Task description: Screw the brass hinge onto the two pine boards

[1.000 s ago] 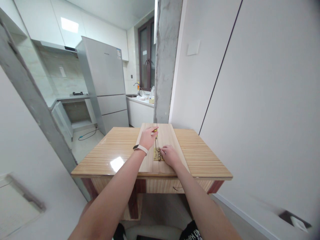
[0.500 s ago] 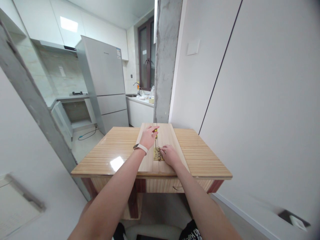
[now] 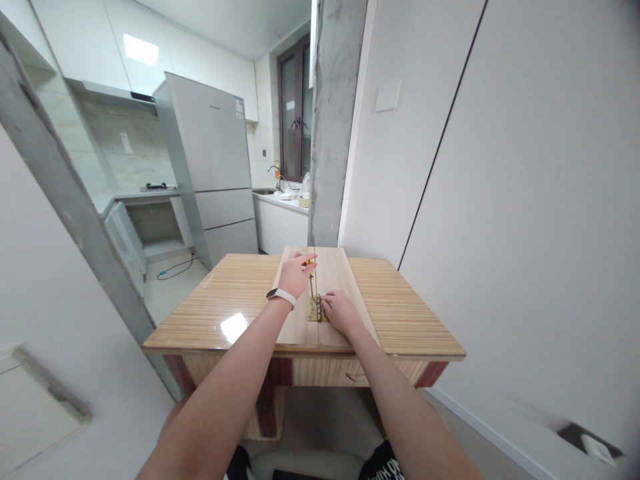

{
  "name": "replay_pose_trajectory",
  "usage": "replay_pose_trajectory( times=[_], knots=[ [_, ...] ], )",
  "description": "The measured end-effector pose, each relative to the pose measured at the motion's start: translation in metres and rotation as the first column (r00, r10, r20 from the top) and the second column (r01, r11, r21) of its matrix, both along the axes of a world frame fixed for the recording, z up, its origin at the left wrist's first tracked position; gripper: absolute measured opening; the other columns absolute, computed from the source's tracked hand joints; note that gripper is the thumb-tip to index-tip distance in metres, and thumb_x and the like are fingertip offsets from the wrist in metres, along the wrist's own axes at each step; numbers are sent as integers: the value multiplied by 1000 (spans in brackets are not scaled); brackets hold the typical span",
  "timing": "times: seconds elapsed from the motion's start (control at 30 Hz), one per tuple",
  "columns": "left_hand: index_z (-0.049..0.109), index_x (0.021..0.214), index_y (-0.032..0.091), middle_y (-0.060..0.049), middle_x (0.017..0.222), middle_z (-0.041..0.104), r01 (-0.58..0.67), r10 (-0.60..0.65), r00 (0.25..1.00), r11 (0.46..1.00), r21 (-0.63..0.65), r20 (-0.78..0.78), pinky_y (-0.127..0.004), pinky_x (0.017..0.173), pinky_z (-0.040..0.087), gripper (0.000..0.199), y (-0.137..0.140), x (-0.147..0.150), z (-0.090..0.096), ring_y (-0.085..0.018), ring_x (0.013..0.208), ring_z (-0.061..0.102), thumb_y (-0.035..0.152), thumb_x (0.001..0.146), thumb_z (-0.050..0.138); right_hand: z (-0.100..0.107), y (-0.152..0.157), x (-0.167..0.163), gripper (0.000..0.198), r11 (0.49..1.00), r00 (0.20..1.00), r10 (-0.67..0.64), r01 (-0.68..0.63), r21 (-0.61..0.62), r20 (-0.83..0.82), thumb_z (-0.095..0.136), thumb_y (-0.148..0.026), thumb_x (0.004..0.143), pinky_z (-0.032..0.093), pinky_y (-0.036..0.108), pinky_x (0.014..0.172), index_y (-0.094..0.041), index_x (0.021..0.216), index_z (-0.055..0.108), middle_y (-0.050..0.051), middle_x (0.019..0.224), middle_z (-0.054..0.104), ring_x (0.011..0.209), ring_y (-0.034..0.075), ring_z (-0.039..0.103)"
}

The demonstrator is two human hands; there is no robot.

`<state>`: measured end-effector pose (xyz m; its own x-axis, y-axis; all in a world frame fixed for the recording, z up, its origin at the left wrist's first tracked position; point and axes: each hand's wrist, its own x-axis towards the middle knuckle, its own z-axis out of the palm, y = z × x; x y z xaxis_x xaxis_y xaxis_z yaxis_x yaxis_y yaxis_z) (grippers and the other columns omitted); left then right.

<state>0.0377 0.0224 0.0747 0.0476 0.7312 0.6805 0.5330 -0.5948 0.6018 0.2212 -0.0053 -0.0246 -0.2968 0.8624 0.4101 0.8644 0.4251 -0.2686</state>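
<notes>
In the head view, my left hand [image 3: 296, 272], with a pale-strapped watch on its wrist, pinches the yellow-and-black handle of a screwdriver [image 3: 309, 265]. The shaft points down toward me, its tip at the upper part of a brass-coloured hinge [image 3: 313, 309]. That hinge lies unfolded across the seam between two pale wooden boards [image 3: 333, 267], its knuckle along the seam. Curled fingers of my right hand [image 3: 341, 311] press on the hinge's right leaf and knuckle, covering most of that leaf. Any screw under the tip is too small to make out.
The boards lie on a glossy striped wooden table [image 3: 400, 300] with a drawer [image 3: 330, 372] at its front. Behind it rises a bare concrete pillar [image 3: 335, 133]. A white wall [image 3: 525, 200] stands at the right, a grey fridge [image 3: 210, 153] at the back left.
The screwdriver handle has turned and tilted slightly in my left fingers. My right hand keeps its place on the hinge. The whole view has shifted a little.
</notes>
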Motion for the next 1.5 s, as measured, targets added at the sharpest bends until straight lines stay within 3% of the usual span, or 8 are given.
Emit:
replay_pose_trajectory(
  times=[0.2,0.37,0.6,0.73,0.9,1.07,1.23,1.5],
  knots=[
    [67,122,21,-8,114,70,78,-78,997,997,6,23,-33,91,57,34,-4,4,0,-17,96,68,13,89,63,-1,0,0,32,1000,1000,-1,1,10,-9,48,-32,103,38,28,100,-27,112,77,7,113,70,111,19,56],
    [71,107,20,-6,108,68,54,-54,998,999,5,33,-29,80,57,21,-8,6,2,-15,88,67,19,86,71,1,0,0,33,1000,1000,2,-2,14,2,47,-33,103,39,29,100,-26,111,78,7,112,71,110,20,56],
    [70,99,21,-4,98,66,-10,11,1000,999,32,-8,-32,83,55,18,-8,5,5,-14,80,65,21,82,76,2,1,-1,33,1000,1000,-4,4,-5,9,46,-34,104,38,29,101,-26,111,78,8,114,70,111,20,56],
    [65,115,22,-5,105,70,64,-61,995,998,-28,83,-29,78,57,32,-6,4,0,-15,85,68,16,84,72,-2,2,0,32,1000,1000,3,-3,24,-5,48,-32,103,38,28,100,-25,112,78,8,113,70,110,20,56],
    [66,107,21,-4,103,72,136,-130,983,990,-37,127,-27,80,58,18,-2,4,-6,-15,95,70,14,90,65,-5,3,1,31,1000,1000,8,-7,20,-24,49,-31,103,38,27,99,-26,112,77,7,113,70,111,19,55],
    [69,100,20,-4,104,68,70,-71,995,997,20,70,-26,74,58,17,-5,4,-2,-14,87,67,20,84,74,-3,4,1,32,1000,1000,9,-9,6,-12,48,-32,103,37,28,100,-25,112,78,8,112,70,111,20,56],
    [70,95,19,-4,98,66,-10,7,999,999,48,52,-30,80,57,13,-5,4,1,-13,78,66,19,82,75,-4,4,1,32,1000,1000,13,-13,19,-12,47,-31,103,38,28,99,-25,112,78,8,112,70,111,20,55],
    [71,113,21,-6,106,74,171,-161,979,982,-80,121,-29,80,61,27,2,2,-4,-16,93,71,16,87,69,-6,3,1,31,1000,1000,6,-6,24,-10,48,-32,103,37,28,99,-26,113,77,8,114,70,111,20,55]
  ],
)
